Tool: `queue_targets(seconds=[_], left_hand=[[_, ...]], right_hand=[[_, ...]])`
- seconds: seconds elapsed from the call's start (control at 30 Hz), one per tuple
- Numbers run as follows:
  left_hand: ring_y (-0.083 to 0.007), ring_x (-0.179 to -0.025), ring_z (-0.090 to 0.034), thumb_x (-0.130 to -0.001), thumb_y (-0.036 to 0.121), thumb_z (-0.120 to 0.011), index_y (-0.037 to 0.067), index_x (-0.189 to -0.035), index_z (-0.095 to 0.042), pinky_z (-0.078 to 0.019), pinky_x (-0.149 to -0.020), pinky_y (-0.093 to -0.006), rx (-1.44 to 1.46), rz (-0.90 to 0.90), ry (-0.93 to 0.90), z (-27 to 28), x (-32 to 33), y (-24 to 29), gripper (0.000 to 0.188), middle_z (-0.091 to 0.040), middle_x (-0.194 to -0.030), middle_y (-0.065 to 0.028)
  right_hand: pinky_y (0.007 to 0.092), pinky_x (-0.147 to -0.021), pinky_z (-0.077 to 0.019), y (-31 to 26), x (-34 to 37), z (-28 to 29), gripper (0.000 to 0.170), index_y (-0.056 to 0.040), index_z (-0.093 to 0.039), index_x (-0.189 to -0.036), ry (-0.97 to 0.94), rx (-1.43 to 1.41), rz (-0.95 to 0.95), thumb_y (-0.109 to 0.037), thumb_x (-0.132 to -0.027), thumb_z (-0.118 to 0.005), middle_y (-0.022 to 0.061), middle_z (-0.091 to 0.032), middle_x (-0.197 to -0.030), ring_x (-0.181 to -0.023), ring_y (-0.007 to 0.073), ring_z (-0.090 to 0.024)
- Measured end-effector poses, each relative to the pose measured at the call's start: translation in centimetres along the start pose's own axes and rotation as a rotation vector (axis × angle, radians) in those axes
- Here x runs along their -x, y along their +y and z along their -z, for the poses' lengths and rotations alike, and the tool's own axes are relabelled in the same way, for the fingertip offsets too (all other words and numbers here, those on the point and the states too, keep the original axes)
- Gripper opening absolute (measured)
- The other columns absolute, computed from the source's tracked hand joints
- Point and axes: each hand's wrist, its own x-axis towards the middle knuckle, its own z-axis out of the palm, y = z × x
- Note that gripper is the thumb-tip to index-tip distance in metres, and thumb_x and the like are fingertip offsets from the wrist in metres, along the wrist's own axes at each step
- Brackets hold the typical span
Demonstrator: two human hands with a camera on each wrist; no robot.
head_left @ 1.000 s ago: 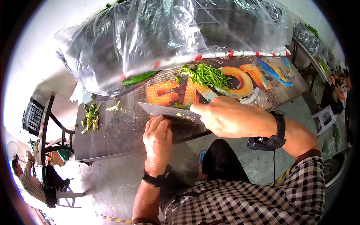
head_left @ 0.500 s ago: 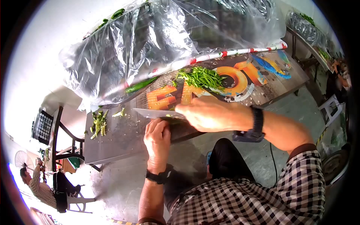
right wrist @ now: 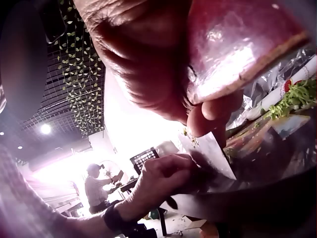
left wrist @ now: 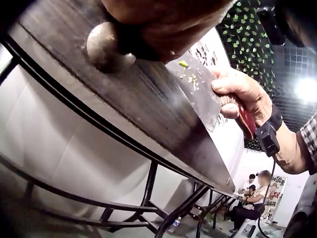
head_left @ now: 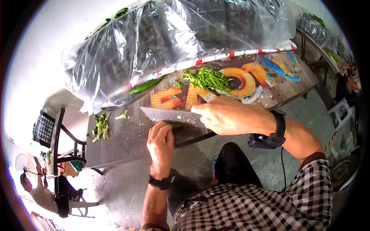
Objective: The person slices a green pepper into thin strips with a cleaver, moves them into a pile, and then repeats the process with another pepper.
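Here's your knife [head_left: 169,114], above the table's [head_left: 115,148] near edge: broad grey blade, flecked with green scraps, over a green piece [head_left: 176,126]. Your right hand [head_left: 233,115] clamps its red handle, forearm angling in from the right; your left hand [head_left: 160,142] curls close by the blade's near side, any grip hidden, can't tell.

The blade [head_left: 165,114] was grey metal, smooth with a dull sheen. The red handle [right wrist: 233,54] was glossy, as if lacquered, though so close and blurred a view left its material uncertain. The tabletop [head_left: 115,150] had a wood-grain face with a satin finish. The clear plastic sheet [head_left: 154,42] was crinkled and shiny, the long green pepper [head_left: 144,87] smooth and glossy, the checked shirt [head_left: 250,204] matt cloth.
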Motion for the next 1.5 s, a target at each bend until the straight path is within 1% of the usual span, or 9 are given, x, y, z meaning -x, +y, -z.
queue_targets(seconds=[0.27, 0.37, 0.47, 0.57, 0.67, 1.0, 1.27, 1.4, 1.5], left_hand=[[-0.0307, -0.092, -0.062, -0.075, -0.006, -0.066, 0.003, -0.089, -0.067, -0.0513, -0.082, -0.0388, -0.052, -0.031, -0.039, 1.1, -0.4, 0.3, 0.016, -0.066, -0.097, -0.009], [-0.031, -0.095, -0.061, -0.076, -0.003, -0.068, 0.003, -0.09, -0.068, -0.0498, -0.085, -0.0398, -0.037, 0.059, -0.023, 1.5, 0.0, -0.7, 0.015, -0.066, -0.1, -0.0089], [-0.031, -0.096, -0.06, -0.076, -0.001, -0.069, 0.003, -0.09, -0.067, -0.0491, -0.086, -0.0398, -0.025, 0.05, -0.061, 1.4, 0.1, -1.1, 0.015, -0.065, -0.1, -0.0089], [-0.0316, -0.095, -0.061, -0.077, -0.002, -0.067, 0.003, -0.09, -0.066, -0.0494, -0.085, -0.0404, -0.061, 0.016, -0.035, 1.5, -0.1, -0.6, 0.015, -0.065, -0.098, -0.0095], [-0.0322, -0.095, -0.061, -0.077, -0.003, -0.066, 0.003, -0.09, -0.065, -0.0501, -0.083, -0.041, -0.072, 0.005, -0.058, 1.6, -0.4, -0.3, 0.014, -0.065, -0.097, -0.0102], [-0.0331, -0.099, -0.063, -0.078, -0.003, -0.065, 0.002, -0.09, -0.065, -0.0515, -0.086, -0.0405, -0.025, 0.029, -0.094, 1.4, -0.2, -1.1, 0.013, -0.067, -0.097, -0.0118], [-0.0345, -0.1, -0.062, -0.075, -0.005, -0.063, 0.0, -0.09, -0.065, -0.0511, -0.088, -0.0415, -0.033, 0.026, -0.107, 1.4, -0.2, -1.0, 0.016, -0.067, -0.099, -0.0141], [-0.0338, -0.098, -0.063, -0.075, -0.006, -0.062, 0.001, -0.09, -0.066, -0.0512, -0.087, -0.0402, -0.009, 0.026, -0.095, 1.5, 0.0, -1.2, 0.016, -0.067, -0.098, -0.0141], [-0.033, -0.094, -0.063, -0.076, -0.007, -0.062, 0.001, -0.09, -0.066, -0.051, -0.085, -0.0384, 0.008, 0.032, -0.081, 1.3, -0.2, -1.0, 0.016, -0.068, -0.097, -0.0143]], right_hand=[[0.0485, -0.054, -0.0478, 0.1, -0.5, -0.5, 0.008, 0.0016, -0.057, -0.082, -0.026, 0.034, 0.034, -0.004, -0.086, -0.053, 0.0225, -0.058, -0.06, -0.057, 0.0396, -0.062], [0.0471, -0.054, -0.0477, -0.2, -0.4, -0.2, 0.007, 0.0018, -0.057, -0.084, -0.076, 0.043, 0.002, -0.004, -0.086, -0.053, 0.0214, -0.058, -0.06, -0.056, 0.0386, -0.062], [0.0464, -0.054, -0.0474, -0.5, -0.3, -0.1, 0.007, 0.0021, -0.057, -0.085, -0.067, 0.051, 0.019, -0.004, -0.087, -0.053, 0.021, -0.058, -0.061, -0.057, 0.0378, -0.062], [0.0471, -0.051, -0.0439, -0.2, -0.2, -0.4, 0.013, -0.0007, -0.049, -0.094, -0.094, 0.07, 0.039, -0.005, -0.086, -0.058, 0.0175, -0.054, -0.056, -0.055, 0.0386, -0.059], [0.0464, -0.054, -0.0469, -0.9, -0.3, 0.0, 0.007, 0.0029, -0.056, -0.089, -0.134, 0.089, -0.009, -0.004, -0.087, -0.053, 0.021, -0.058, -0.061, -0.057, 0.0373, -0.062], [0.0458, -0.052, -0.0467, -0.9, -1.1, 0.2, 0.006, 0.0022, -0.055, -0.089, -0.17, 0.117, 0.046, -0.004, -0.087, -0.054, 0.0209, -0.057, -0.06, -0.056, 0.0365, -0.062], [0.0449, -0.051, -0.0476, -0.7, -4.2, -2.7, 0.005, -0.0003, -0.054, -0.086, -0.151, 0.102, 0.079, -0.005, -0.087, -0.055, 0.0197, -0.059, -0.062, -0.057, 0.0348, -0.064], [0.0446, -0.05, -0.0469, -0.5, -5.0, -3.3, 0.004, -0.001, -0.053, -0.088, -0.125, 0.082, 0.082, -0.005, -0.089, -0.053, 0.0174, -0.059, -0.061, -0.057, 0.0339, -0.064], [0.0476, -0.048, -0.041, -0.3, -3.6, -2.4, 0.008, -0.0006, -0.049, -0.088, -0.134, 0.052, 0.055, -0.003, -0.087, -0.056, 0.0199, -0.052, -0.055, -0.052, 0.0381, -0.058]])
